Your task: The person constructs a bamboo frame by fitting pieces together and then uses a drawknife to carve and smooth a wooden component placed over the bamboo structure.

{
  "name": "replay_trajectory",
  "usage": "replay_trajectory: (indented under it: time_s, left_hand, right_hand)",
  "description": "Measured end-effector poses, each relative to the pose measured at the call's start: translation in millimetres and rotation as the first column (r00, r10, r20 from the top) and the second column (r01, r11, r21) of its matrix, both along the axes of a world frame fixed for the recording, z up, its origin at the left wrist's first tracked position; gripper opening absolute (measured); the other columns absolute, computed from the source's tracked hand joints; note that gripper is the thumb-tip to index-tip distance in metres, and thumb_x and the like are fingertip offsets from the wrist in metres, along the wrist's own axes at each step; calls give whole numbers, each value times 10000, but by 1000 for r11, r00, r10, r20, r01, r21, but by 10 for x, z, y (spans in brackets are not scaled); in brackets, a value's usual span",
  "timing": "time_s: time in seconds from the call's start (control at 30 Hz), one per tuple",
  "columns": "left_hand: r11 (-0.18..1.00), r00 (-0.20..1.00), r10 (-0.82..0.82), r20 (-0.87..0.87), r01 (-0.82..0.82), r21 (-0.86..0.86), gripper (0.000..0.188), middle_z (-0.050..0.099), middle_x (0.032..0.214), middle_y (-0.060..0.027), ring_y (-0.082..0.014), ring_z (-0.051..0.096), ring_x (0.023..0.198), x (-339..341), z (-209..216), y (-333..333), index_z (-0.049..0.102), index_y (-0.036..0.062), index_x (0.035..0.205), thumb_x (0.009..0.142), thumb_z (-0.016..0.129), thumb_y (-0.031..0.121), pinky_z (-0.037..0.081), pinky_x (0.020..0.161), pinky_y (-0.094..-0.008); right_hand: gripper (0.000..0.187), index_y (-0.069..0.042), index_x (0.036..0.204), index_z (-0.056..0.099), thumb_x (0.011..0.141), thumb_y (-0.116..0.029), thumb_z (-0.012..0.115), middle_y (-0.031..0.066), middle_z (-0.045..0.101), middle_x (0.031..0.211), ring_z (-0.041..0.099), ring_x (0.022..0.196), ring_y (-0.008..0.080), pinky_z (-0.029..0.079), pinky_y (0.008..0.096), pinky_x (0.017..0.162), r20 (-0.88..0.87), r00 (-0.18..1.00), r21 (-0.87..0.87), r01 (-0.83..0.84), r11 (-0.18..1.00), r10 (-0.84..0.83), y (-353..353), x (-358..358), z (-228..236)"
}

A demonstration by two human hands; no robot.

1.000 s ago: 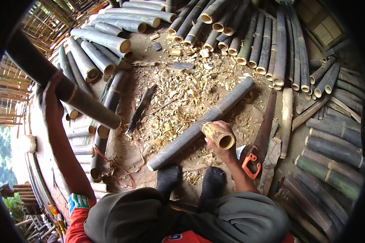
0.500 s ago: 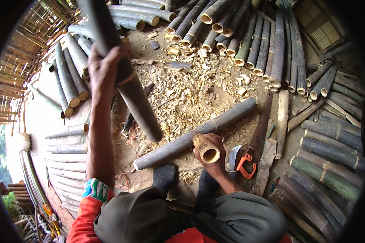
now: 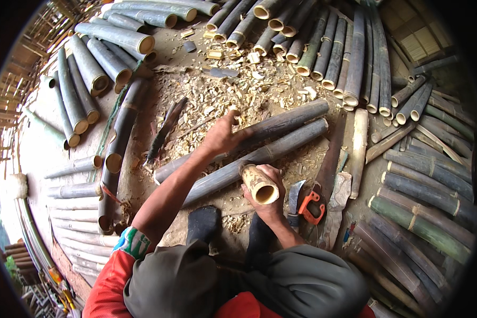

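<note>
My left hand [image 3: 221, 137] is closed round a dark bamboo pole [image 3: 294, 117] lying slantwise on the ground, with part of its grip hidden. Just nearer to me lies a second bamboo pole [image 3: 289, 143], almost parallel to it. My right hand [image 3: 273, 204] is wrapped round a short, pale bamboo piece [image 3: 261, 186], its hollow end tilted up toward me. Its far end overlaps the nearer pole; whether they touch I cannot tell. Right of that hand are a hooked blade [image 3: 295, 196] and a saw with an orange handle [image 3: 312, 207].
Pale wood chips [image 3: 259, 95] cover the ground ahead. Stacked bamboo poles [image 3: 323, 58] stand across the back, with more bamboo poles [image 3: 429, 185] at the right. A notched bamboo pole [image 3: 123, 132] lies at the left near a dark blade [image 3: 167, 127]. My feet [image 3: 204, 222] are close below.
My left hand has brought its pole down from a raised, steep tilt to lie beyond the other pole. My right hand has shifted slightly left, still holding the short bamboo piece.
</note>
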State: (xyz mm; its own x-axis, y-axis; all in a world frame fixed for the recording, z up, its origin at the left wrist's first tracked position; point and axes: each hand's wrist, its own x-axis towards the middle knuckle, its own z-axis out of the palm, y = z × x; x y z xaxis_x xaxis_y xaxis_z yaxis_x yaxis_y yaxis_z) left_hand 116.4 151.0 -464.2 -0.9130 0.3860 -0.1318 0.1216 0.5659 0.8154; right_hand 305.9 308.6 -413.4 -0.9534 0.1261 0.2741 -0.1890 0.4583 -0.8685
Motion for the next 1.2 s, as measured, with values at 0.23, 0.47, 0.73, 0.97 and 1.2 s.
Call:
replay_trajectory:
  time_s: [0.23,0.47,0.73,0.97,1.2]
  left_hand:
    - [878,978,-148,146,198,-436,702,676,1223,-208,-363,646,1168,491,-51,-903,613,13,1299,708,841,315,539,993,-470]
    - [911,985,-86,-150,17,-413,697,631,1221,-190,-378,583,1181,518,112,-787,619,49,1276,686,877,315,471,1028,-465]
    - [892,988,-84,-133,15,-452,1172,393,1571,-236,-420,330,1491,777,20,-524,365,92,1579,661,914,569,255,1198,-621]
    - [846,970,-97,-222,-37,-532,1386,313,1606,-240,-451,281,1509,998,4,-468,256,142,1629,487,994,409,223,1205,-622]
    - [856,951,-67,-300,-100,-507,1226,462,1390,-188,-373,414,1383,952,-69,-576,381,149,1540,513,964,480,299,1134,-563]
  right_hand:
    - [641,3,1281,592,725,-48,907,168,624,1228,635,1165,332,533,424,1004,-15,1000,-27,8,1000,-8,73,38,-82]
    - [573,-4,1248,603,757,-95,885,138,656,1181,654,1086,282,538,417,974,88,990,-96,120,988,-112,302,-216,-80]
    - [559,-6,1261,572,787,-54,866,106,641,1148,631,1050,236,516,384,961,159,979,-27,135,990,-129,360,-227,-65]
    - [566,10,1254,559,775,-68,852,136,612,1192,611,1102,261,489,400,1006,94,994,33,43,999,-46,190,-213,-85]
    - [565,12,1280,545,806,-66,842,120,599,1227,599,1124,240,497,376,1000,178,983,5,34,999,-35,153,-220,-89]
